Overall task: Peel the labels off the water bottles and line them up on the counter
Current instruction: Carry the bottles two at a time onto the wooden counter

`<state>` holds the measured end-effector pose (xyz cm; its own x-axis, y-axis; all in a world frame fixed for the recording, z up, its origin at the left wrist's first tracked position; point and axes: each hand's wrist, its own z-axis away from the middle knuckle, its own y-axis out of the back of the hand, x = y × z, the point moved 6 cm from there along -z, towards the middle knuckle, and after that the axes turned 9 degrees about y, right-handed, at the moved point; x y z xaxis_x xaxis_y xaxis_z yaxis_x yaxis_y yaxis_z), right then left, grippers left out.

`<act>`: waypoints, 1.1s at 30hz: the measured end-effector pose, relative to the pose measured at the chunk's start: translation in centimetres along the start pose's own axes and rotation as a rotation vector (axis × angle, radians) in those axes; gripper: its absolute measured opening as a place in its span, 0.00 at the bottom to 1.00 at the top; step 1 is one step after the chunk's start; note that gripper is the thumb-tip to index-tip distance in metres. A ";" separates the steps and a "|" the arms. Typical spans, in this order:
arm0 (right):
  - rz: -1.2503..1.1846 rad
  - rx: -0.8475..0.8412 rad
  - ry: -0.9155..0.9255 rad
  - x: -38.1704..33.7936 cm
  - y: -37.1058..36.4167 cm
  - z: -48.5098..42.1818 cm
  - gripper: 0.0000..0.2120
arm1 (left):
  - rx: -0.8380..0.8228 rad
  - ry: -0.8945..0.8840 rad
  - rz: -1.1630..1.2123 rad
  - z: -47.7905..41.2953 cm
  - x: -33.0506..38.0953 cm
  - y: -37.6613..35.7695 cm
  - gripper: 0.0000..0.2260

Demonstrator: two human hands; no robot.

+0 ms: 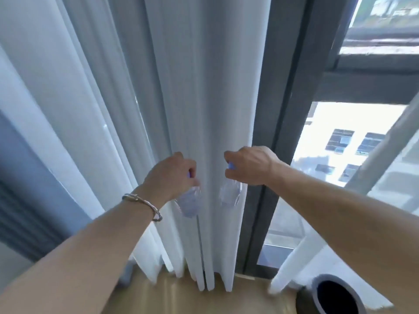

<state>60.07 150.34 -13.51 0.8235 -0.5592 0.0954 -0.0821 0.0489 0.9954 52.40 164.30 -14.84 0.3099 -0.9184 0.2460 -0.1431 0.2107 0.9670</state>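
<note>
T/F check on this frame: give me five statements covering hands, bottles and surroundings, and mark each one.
1. The left hand holds the left bottle near its cap, and the right hand holds the right bottle the same way. True.
2. Both bottles stand on a counter. False: they hang in the air in front of the white curtain, and no counter is in view.
3. A bracelet is on the right wrist. False: the bracelet is on the left wrist.
4. A dark round bin sits on the floor at lower right. True.
5. The bottle caps are red. False: the right bottle's cap is bluish-purple.
</note>
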 end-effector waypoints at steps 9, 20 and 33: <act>0.142 0.255 -0.088 1.9 24.9 4.2 0.09 | 0.346 -0.202 -0.238 1.7 9.2 24.1 0.12; 0.245 0.409 -0.154 2.0 38.0 9.5 0.21 | 0.508 -0.333 -0.283 7.3 17.0 36.1 0.06; 0.254 0.419 -0.155 4.7 37.0 11.0 0.21 | 0.467 -0.228 -0.305 7.5 18.9 37.2 0.20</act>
<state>54.74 140.44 23.70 0.6584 -0.6902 0.3002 -0.5124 -0.1188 0.8505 45.92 152.29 25.28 0.2000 -0.9738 -0.1080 -0.4935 -0.1953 0.8475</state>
